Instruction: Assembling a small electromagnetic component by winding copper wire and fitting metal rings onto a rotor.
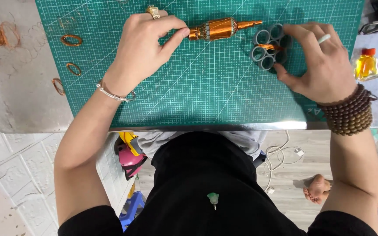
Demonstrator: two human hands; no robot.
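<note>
A person's left hand pinches, between thumb and forefinger, the thin shaft end of a copper-wound motor rotor, a spindle-shaped piece with orange-bright windings and a short copper-coloured shaft at its far end. It lies on its side across the top of a green gridded cutting mat that covers much of the grey metal counter. The right hand, fingers spread and curled, closes around a cluster of short grey plastic tubes joined in a ring, a loop of copper wire showing at its centre; thumb and fingertips press its outer wall just right of the rotor.

The rotor looks stiff and fairly weighty for its size, its smooth windings easily scratched, so the bare shaft ends seem the safer places to take hold. The tube cluster appears light and rigid, best gripped around the outside.

Loose coils of copper wire lie at the mat's left edge and on the counter beyond. A small bottle of yellow liquid with a red cap stands at the right.
</note>
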